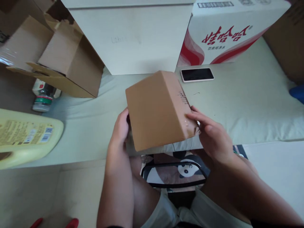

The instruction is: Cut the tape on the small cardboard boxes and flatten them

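Observation:
A plain brown cardboard box [153, 112] is held tilted between my two hands, over the front edge of the cloth-covered surface. My left hand [120, 128] grips its left side, the fingertips hidden behind the box. On the right, my right hand [212, 134] presses its fingers against the narrow side, near a strip of shiny clear tape at the lower corner. Dark printed marks run along that side. Beyond the box, a phone [197, 74] with a dark screen lies flat on the cloth.
Behind stand a white box [137, 41] and a red-and-white carton [218, 34]. At left are opened cardboard boxes [83, 66], a plastic bottle [43, 99] and a large yellow jug [30, 136]. A blue object [297, 93] sits at the right edge. Below lies a panda-print item [166, 172].

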Motion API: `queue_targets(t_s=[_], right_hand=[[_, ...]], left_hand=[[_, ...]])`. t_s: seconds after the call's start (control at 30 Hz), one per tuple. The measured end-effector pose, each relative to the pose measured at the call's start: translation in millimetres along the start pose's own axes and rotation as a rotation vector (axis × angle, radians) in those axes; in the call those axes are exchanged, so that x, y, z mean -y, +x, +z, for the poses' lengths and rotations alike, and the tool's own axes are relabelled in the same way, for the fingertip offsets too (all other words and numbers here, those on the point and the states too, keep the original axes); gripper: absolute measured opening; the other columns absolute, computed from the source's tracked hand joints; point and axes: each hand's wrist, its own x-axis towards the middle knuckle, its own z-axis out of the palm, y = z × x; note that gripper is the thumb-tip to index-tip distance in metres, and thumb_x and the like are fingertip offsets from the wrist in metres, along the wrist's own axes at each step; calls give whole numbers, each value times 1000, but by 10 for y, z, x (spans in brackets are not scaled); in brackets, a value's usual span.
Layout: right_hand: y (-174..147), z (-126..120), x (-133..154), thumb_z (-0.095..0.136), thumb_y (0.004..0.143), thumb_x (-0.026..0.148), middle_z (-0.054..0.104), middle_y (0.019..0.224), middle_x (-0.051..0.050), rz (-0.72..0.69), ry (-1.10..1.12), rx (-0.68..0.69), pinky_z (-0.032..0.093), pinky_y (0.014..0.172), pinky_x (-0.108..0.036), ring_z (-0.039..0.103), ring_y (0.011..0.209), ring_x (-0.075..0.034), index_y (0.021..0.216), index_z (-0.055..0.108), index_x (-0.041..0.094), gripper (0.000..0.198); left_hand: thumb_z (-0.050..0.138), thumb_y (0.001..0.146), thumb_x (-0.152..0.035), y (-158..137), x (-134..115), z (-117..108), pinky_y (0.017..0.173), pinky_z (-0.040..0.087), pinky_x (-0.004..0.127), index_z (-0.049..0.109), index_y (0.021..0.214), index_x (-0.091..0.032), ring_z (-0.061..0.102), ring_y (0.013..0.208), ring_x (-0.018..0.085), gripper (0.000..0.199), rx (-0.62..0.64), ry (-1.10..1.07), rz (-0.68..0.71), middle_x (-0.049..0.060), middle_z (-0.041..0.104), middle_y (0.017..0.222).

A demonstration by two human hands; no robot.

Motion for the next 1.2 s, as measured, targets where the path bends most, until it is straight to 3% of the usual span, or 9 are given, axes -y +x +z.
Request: queue_targets(t_s=[0.17, 0.37, 0.5, 0.63, 0.73, 0.83, 0.93, 1.07, 1.2], right_hand=[[9, -144, 142, 60, 97, 45, 56, 155, -3, -111, -237, 272, 18, 131, -61, 29, 157, -33, 148, 56, 33, 53], [35, -73, 47, 70, 89, 44, 39, 167, -8, -133, -419, 241, 11, 130, -62, 29, 157, -37, 164, 25, 30, 89], [67, 11, -98, 66, 91, 38, 51, 157, -14, -51, -385, 132, 35, 122, -60, 52, 143, -35, 159, 33, 26, 77], [90, 47, -234, 58, 96, 35, 71, 127, -13, -4, -221, 145, 57, 95, -48, 70, 110, -28, 157, 29, 24, 68], [94, 53, -291, 60, 96, 34, 69, 127, -12, -34, -136, 123, 57, 90, -43, 69, 107, -26, 157, 28, 27, 69], [91, 71, -314, 67, 92, 36, 69, 124, -10, -60, -69, 77, 58, 89, -42, 69, 106, -25, 157, 29, 30, 76], [92, 110, -314, 74, 87, 34, 70, 115, -8, -19, -16, -85, 60, 86, -40, 70, 100, -24, 153, 35, 31, 77], [128, 164, -309, 80, 80, 32, 66, 133, -8, 36, 130, -281, 61, 89, -38, 71, 109, -23, 152, 39, 34, 83], [172, 166, -343, 73, 85, 36, 72, 125, -7, 56, 219, -307, 59, 98, -42, 71, 114, -25, 131, 63, 30, 47]], left_hand=[[62, 82, -48, -5, 12, 2, 72, 58, 32, 73, 90, -21, 73, 93, 25, 30, -33, -90, -6, 5, 77, 90], [64, 78, -48, -18, -38, -11, 71, 59, 35, 74, 94, -21, 75, 99, 28, 33, -37, -161, 8, 7, 80, 95], [71, 72, -48, -49, -55, 7, 83, 60, 35, 76, 105, -21, 69, 120, 32, 43, 109, -130, 13, 7, 78, 115], [74, 74, -50, -62, 50, 2, 110, 51, 37, 64, 135, -29, 49, 145, 31, 66, 293, -84, 69, 2, 61, 150], [70, 79, -59, -57, 167, -1, 121, 42, 44, 55, 145, -30, 40, 152, 33, 74, 374, 14, 105, 4, 53, 157], [72, 77, -66, -63, 214, 28, 124, 37, 53, 54, 146, -27, 41, 151, 37, 81, 427, 162, 150, 9, 58, 151], [71, 77, -71, -78, 181, 81, 126, 31, 55, 54, 146, -27, 42, 150, 37, 84, 431, 224, 229, 13, 63, 145], [68, 76, -77, -92, 115, 137, 126, 31, 50, 52, 147, -24, 43, 150, 35, 89, 415, 189, 254, 16, 64, 143], [69, 73, -79, -99, 81, 155, 119, 41, 50, 55, 143, -23, 53, 141, 36, 91, 440, 198, 216, 18, 64, 142]])
